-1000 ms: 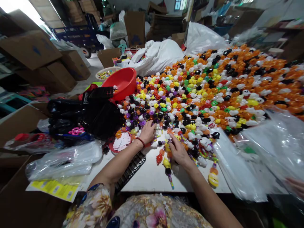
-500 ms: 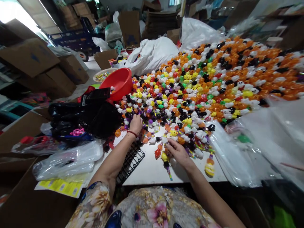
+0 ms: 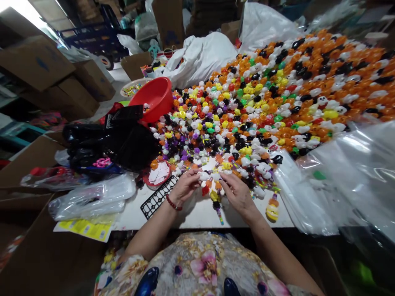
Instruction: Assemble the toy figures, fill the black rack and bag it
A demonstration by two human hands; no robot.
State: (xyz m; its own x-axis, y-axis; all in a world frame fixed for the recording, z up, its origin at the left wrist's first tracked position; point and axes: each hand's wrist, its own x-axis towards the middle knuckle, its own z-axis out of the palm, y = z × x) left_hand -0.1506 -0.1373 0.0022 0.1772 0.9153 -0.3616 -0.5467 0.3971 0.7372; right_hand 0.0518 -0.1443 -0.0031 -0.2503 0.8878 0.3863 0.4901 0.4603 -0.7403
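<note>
Two bare hands meet over the near middle of the bench. The left hand, one dark red bracelet at its wrist, pinches one small white piece between thumb and fingertips. The right hand is just to the right, thumb and index finger bent toward a second white piece; whether they grip it or only touch it, I cannot tell. Both pieces are at the near edge of one heap of toy pieces, orange, white, black, yellow, green, red and purple, too many to count, spreading far and right.

Just nearer than the fingers lie one red piece and one yellow piece, the yellow one in line with a black part and a thin coloured tube. One yellow-and-white toy lies apart, near right.

Left of the left hand are one black grid rack, flat on the bench, and one small red basket holding white slips, their number unclear. One large red basin tilts at the heap's far left. Two white sacks, one left and one right, stand beyond the heap.
</note>
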